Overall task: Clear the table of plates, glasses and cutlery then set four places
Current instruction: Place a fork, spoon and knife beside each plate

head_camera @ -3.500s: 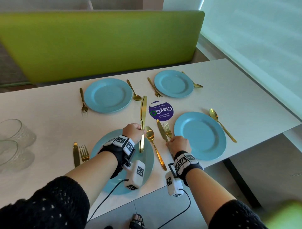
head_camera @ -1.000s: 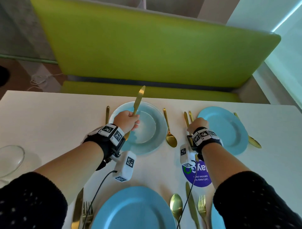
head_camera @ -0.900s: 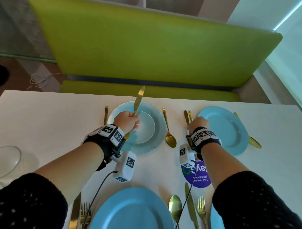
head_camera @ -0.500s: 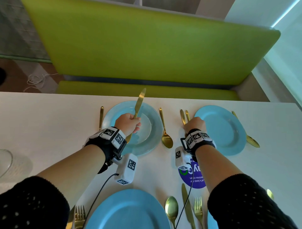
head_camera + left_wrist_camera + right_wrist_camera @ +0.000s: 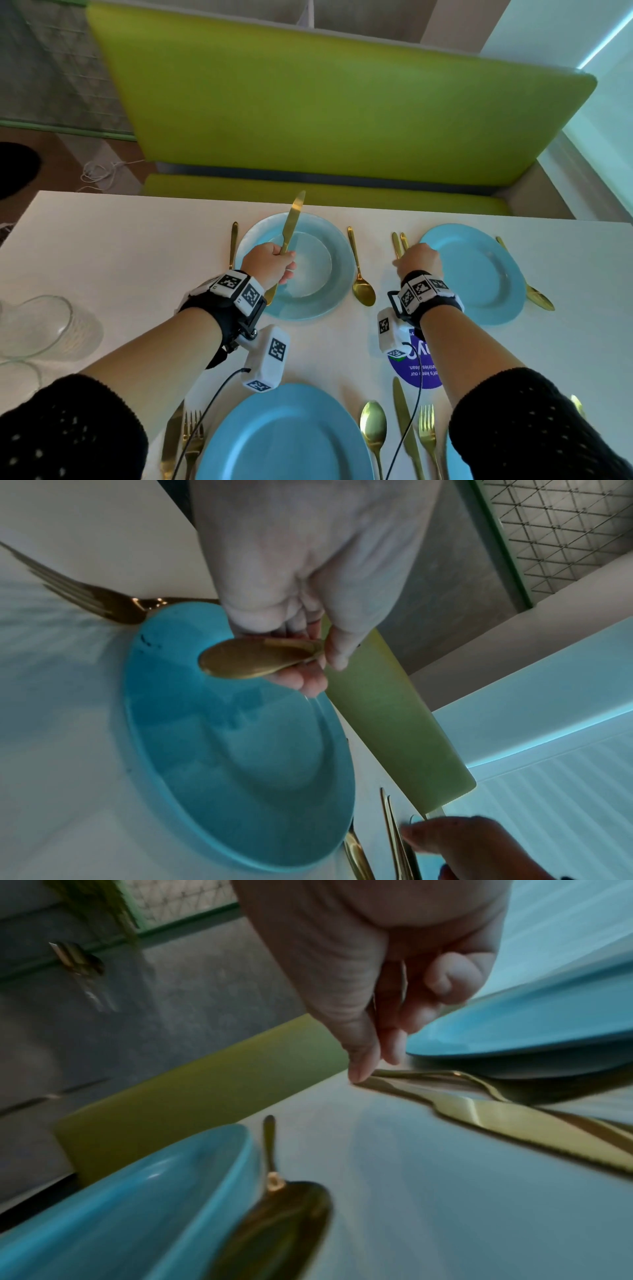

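Hardly anything has moved: the gold knife is still held up over the far blue plate by the left hand, while the right hand fingertips touch the knife and fork on the desk.

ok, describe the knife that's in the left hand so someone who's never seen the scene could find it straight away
Start at the green bench behind the white table; the far-left blue plate sits right in front of it. Above that plate the left hand grips a gold knife by its handle, blade slanting up toward the bench. Every other piece of cutlery lies flat on the table; only this one is raised.
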Motion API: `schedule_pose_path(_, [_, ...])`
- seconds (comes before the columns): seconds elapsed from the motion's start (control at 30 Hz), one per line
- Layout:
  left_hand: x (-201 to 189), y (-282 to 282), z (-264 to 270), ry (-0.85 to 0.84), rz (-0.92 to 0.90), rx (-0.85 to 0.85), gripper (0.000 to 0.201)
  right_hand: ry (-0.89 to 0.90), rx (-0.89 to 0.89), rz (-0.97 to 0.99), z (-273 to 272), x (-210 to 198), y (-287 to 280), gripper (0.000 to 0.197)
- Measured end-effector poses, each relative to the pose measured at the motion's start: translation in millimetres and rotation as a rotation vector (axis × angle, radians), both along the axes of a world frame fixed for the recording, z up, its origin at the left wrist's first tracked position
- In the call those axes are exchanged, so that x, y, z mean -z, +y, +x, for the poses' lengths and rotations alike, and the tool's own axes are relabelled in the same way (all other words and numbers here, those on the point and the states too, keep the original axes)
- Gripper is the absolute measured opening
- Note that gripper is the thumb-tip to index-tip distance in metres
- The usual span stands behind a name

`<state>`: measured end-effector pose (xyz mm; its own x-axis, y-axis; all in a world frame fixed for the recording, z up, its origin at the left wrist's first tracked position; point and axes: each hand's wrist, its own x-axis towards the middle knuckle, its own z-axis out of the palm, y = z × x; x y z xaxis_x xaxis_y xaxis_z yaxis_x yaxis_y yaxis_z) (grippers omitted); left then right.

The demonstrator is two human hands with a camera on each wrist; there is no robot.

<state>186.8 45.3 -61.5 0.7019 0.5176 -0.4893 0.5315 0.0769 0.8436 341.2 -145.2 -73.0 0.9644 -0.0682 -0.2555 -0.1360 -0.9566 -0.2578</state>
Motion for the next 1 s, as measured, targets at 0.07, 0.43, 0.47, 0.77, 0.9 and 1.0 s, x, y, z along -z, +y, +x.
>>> schedule_pose_path(0.07, [-3, 1, -7, 0.021, 0.006, 0.005, 0.02, -0.01, -0.128, -0.03, -14, -12, 12, 0.033])
schedule_pose_path(0.43, [-31, 22, -89, 0.087, 0.105, 0.234, 0.019, -0.144, -0.827, 0.089, -191, -58, 102, 0.032])
schedule_pose_path(0.47, [-34, 26, -103, 0.091, 0.101, 0.258, 0.01, -0.144, -0.861, 0.06, -208, -58, 105, 0.03])
schedule_pose_path(0.77, [-47, 74, -203, 0.081, 0.11, 0.414, 0.061, -0.3, -0.993, 0.086, -316, -67, 134, 0.015])
schedule_pose_path(0.9, [-53, 90, -225, 0.01, 0.126, 0.438, 0.062, -0.374, -1.021, 0.066, -333, -65, 147, 0.016])
schedule_pose_path(1.0, [-54, 100, -236, 0.003, 0.135, 0.48, 0.058, -0.379, -1.029, 0.047, -342, -71, 159, 0.009])
